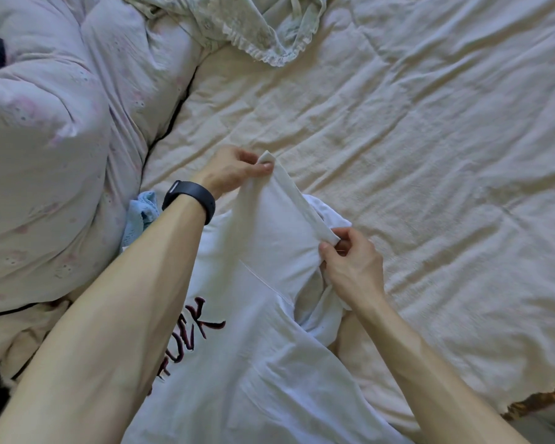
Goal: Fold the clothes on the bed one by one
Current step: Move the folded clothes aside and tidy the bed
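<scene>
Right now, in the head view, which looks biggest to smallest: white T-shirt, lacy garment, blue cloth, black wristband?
1. white T-shirt, nearest the camera
2. lacy garment, farther off and cut by the frame
3. blue cloth and black wristband look alike; the left forearm hides part of the cloth

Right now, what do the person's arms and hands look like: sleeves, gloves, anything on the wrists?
The left forearm and right forearm are bare, no sleeve in view. Neither the left hand nor the right hand is gloved. A black fitness band with a smooth oblong body circles the left wrist. The right wrist is bare; no ring shows.
</scene>
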Tool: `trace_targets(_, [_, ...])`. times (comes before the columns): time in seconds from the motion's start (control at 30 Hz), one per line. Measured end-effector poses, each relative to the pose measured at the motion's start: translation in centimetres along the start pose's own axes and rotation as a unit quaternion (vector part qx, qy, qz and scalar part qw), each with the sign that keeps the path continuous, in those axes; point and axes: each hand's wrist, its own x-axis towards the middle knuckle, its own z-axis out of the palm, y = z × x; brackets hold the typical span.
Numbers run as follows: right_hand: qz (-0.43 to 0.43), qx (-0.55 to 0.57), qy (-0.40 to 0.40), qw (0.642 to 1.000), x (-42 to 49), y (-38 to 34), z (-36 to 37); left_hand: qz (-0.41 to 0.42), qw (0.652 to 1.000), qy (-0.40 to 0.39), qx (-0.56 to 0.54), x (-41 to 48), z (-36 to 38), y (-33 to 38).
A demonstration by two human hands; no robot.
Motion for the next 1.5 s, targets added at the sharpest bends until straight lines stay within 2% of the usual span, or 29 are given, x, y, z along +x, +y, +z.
trace_targets(0.17, [0.049,-0.011,0.035,0.998,0.8,1.7,0.7,0.030,0.997,0.063,0.038,-0.5,2.8,-0.3])
trace_targets(0.37, [0.019,0.045,0.054,0.997,-1.6,0.6,-0.1,0.039,0.996,0.058,-0.057,-3.1,1.8,0.2])
trace_targets(0.47, [-0.056,0.106,0.074,0.990,-5.3,-0.8,1.0,0.071,0.981,0.090,-0.156,-8.3,-0.3,-0.7])
trace_targets(0.53, [-0.139,0.101,0.094,0.981,-8.5,-1.2,2.4,0.079,0.965,0.132,-0.214,-13.6,-1.6,-2.4])
trace_targets(0.63, [-0.312,-0.002,0.083,0.947,-13.4,0.0,5.3,0.035,0.939,0.211,-0.271,-22.3,-2.6,-8.5])
trace_targets(0.7, [-0.360,-0.097,-0.006,0.928,-16.1,3.1,7.2,-0.043,0.935,0.253,-0.244,-27.3,-1.9,-14.3])
trace_targets(0.77, [-0.312,-0.226,-0.156,0.910,-18.0,6.6,8.7,-0.148,0.954,0.215,-0.149,-30.8,-0.4,-20.3])
trace_targets(0.8, [-0.252,-0.274,-0.226,0.900,-18.7,8.2,9.1,-0.184,0.967,0.162,-0.072,-31.9,0.3,-22.9])
trace_targets(0.83, [-0.188,-0.282,-0.263,0.903,-19.2,9.1,9.2,-0.204,0.972,0.115,0.005,-32.4,0.8,-25.1])
trace_targets(0.87, [-0.123,-0.260,-0.252,0.924,-19.4,9.5,9.1,-0.210,0.972,0.091,0.056,-32.4,0.9,-26.5])
trace_targets(0.93, [-0.007,-0.175,-0.160,0.972,-19.2,9.0,8.6,-0.190,0.972,0.131,0.049,-30.9,0.2,-27.0])
trace_targets(0.97, [0.046,-0.113,-0.122,0.985,-18.7,8.4,8.4,-0.174,0.970,0.168,0.022,-29.5,-0.3,-26.3])
trace_targets(1.03, [0.129,0.032,-0.088,0.987,-17.9,6.9,8.6,-0.137,0.965,0.222,-0.025,-26.2,-1.2,-23.6])
trace_targets(1.1, [0.176,0.118,-0.077,0.974,-16.9,5.2,9.4,-0.128,0.964,0.226,-0.054,-22.7,-1.8,-20.8])
trace_targets(1.17, [0.232,0.175,-0.075,0.954,-15.6,3.6,10.4,-0.174,0.965,0.195,-0.031,-19.6,-2.3,-19.3])
trace_targets(1.23, [0.302,0.242,-0.075,0.919,-14.1,2.6,11.2,-0.213,0.964,0.156,0.020,-17.5,-2.8,-18.8])
trace_targets(1.33, [0.367,0.322,-0.067,0.870,-12.2,2.1,11.2,-0.221,0.966,0.125,0.040,-15.6,-4.1,-18.7])
trace_targets(1.4, [0.387,0.344,-0.081,0.852,-11.5,2.1,10.6,-0.210,0.974,0.079,0.021,-15.0,-4.8,-18.6])
trace_targets(1.5, [0.396,0.400,-0.100,0.820,-10.9,3.2,9.8,-0.167,0.983,-0.002,-0.079,-14.6,-5.1,-18.3])
